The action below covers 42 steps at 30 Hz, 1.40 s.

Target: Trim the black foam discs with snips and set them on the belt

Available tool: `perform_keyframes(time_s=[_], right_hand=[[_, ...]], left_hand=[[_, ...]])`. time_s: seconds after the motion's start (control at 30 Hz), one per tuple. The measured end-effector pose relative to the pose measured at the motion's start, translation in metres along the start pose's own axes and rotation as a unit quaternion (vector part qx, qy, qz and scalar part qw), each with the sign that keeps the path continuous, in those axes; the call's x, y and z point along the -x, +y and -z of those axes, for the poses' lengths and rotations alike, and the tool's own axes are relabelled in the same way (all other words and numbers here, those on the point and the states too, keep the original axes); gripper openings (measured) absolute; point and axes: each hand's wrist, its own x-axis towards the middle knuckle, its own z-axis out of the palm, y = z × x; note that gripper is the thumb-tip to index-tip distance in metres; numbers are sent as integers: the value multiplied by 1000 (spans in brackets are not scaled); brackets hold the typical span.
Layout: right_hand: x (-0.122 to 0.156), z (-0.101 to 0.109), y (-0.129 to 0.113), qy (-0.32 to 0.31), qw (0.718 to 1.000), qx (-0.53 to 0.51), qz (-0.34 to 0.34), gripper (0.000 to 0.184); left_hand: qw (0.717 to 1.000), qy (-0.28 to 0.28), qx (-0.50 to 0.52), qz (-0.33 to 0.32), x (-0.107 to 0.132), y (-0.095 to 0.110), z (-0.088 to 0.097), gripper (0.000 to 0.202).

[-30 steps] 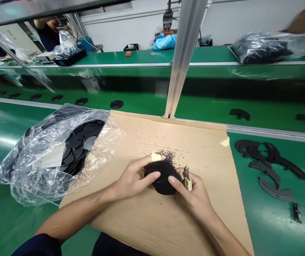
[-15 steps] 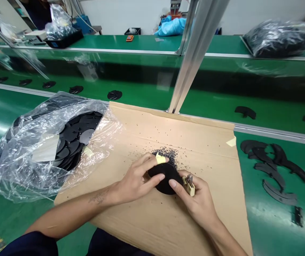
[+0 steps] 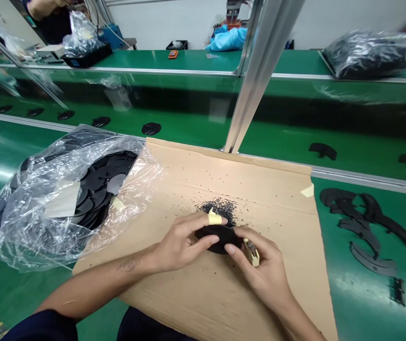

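A round black disc (image 3: 216, 236) is held low over a brown cardboard sheet (image 3: 266, 189). My left hand (image 3: 181, 241) grips its left edge, thumb on top; the index finger wears yellow tape. My right hand (image 3: 263, 265) pinches the disc's right edge and also holds a small cream-handled cutter (image 3: 251, 251) in its fingers. Just beyond the disc lies a pile of black trimmings (image 3: 220, 208).
A clear plastic bag (image 3: 46, 208) of black discs lies at left. Curved black offcuts (image 3: 362, 222) lie on the green table at right. An aluminium post (image 3: 256, 80) rises behind the cardboard. Black parts sit on the conveyor (image 3: 188, 128). Another person stands at far back left.
The disc has been tilted flatter and lowered toward the cardboard. My right hand closed further over the cutter. The camera view shifted slightly.
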Motion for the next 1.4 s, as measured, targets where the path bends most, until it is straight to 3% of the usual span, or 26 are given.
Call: perform_keyframes(time_s=[0.1,0.17,0.3,0.47,0.63,0.8,1.07,1.27,1.4], right_hand=[[-1,4,0,1,998,32,59,9],[-1,6,1,-14,994,34,99,12],[0,5,2,-6,987,28,157,24],[2,3,4,-14,979,23,200,30],[4,3,5,-20,981,22,192,29],[5,3,8,-19,980,40,195,31],[3,3,11,-44,981,35,183,29],[1,2,4,-36,989,-20,144,23],[-2,2,1,-5,993,-19,120,18]], left_hand=[[994,-28,-72,-72,-2,1,3,34],[993,-26,-83,-78,-3,2,4,40],[998,-6,-16,-53,-7,5,5,32],[996,-8,18,-91,-8,7,6,30],[992,29,-17,-122,-6,8,6,17],[991,5,-13,-130,-7,6,7,20],[992,15,-38,-120,-6,7,7,18],[996,-5,2,-86,-8,6,8,27],[997,-36,61,-10,-5,5,6,43]])
